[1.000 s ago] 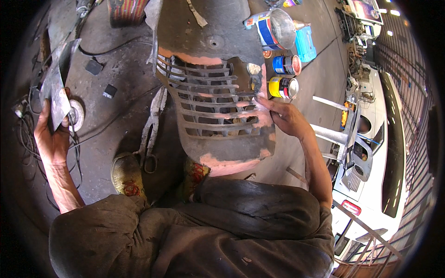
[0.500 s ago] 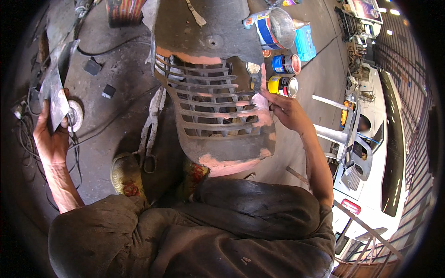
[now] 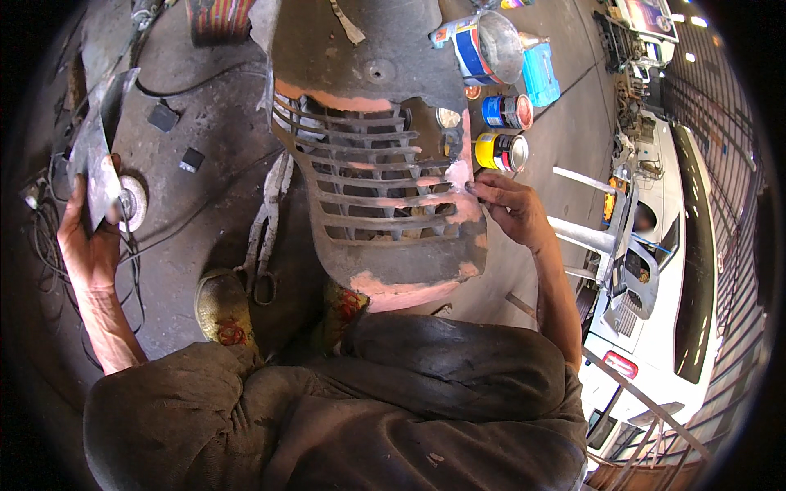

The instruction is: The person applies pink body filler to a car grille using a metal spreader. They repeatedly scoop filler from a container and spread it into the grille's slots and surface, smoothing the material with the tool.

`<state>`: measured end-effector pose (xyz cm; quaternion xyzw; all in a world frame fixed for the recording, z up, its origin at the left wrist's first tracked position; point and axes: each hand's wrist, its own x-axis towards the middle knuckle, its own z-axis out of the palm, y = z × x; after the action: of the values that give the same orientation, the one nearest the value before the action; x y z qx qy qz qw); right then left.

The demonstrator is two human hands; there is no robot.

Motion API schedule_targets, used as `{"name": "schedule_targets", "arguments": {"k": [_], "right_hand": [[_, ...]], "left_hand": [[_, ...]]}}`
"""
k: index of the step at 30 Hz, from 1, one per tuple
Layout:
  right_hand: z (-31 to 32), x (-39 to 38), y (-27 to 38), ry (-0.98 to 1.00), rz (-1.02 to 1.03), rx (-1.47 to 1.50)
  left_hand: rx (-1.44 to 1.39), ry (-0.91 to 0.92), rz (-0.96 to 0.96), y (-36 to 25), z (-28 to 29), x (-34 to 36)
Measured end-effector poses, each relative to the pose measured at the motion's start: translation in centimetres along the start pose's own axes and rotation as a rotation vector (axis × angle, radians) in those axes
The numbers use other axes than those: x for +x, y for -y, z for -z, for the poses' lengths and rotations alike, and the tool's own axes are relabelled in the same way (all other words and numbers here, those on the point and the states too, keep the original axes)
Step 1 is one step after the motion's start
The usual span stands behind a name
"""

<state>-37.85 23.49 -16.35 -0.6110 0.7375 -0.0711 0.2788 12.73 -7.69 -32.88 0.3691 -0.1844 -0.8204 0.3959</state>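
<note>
In front of me stands a dark plastic grille panel [image 3: 393, 270], with slats across its middle and pink filler patches [image 3: 470, 206] along its right edge and bottom. My right hand [image 3: 513, 206] is at that right edge, fingers pinched beside a paler, fresh-looking patch [image 3: 458, 173]. Something small and dark shows at its fingertips, too little to name. Away to the left, my left hand [image 3: 88, 250] grips a thin, bent sheet [image 3: 102, 176] by its lower end, thumb on one side and fingers on the other. A light smear lies on the sheet.
Beyond the panel's right side stand a yellow can [image 3: 501, 152], a blue can [image 3: 508, 111], a large bucket [image 3: 491, 49] and a light-blue container [image 3: 540, 75]. Cables, a round disc [image 3: 133, 203] and dark square pads [image 3: 191, 159] lie left. A white vehicle [image 3: 655, 344] is at right.
My right hand has slid down the panel's right edge toward me, and its fingers have drawn closer together. The left hand and its sheet have hardly moved.
</note>
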Motion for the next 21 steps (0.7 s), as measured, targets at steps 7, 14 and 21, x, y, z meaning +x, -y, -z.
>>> {"name": "schedule_targets", "arguments": {"k": [7,14,21], "right_hand": [[-0.3,2.2,-0.7,-0.048,-0.075,-0.241],[0.0,1.1,-0.7,0.054,-0.016,-0.029],[-0.5,1.1,1.1,0.062,0.074,-0.126]], "left_hand": [[-0.020,0.088,0.016,0.2,-0.4,0.1],[-0.043,-0.017,0.024,-0.4,-1.3,-0.8],[-0.014,0.037,0.029,-0.3,-0.3,-0.1]]}}
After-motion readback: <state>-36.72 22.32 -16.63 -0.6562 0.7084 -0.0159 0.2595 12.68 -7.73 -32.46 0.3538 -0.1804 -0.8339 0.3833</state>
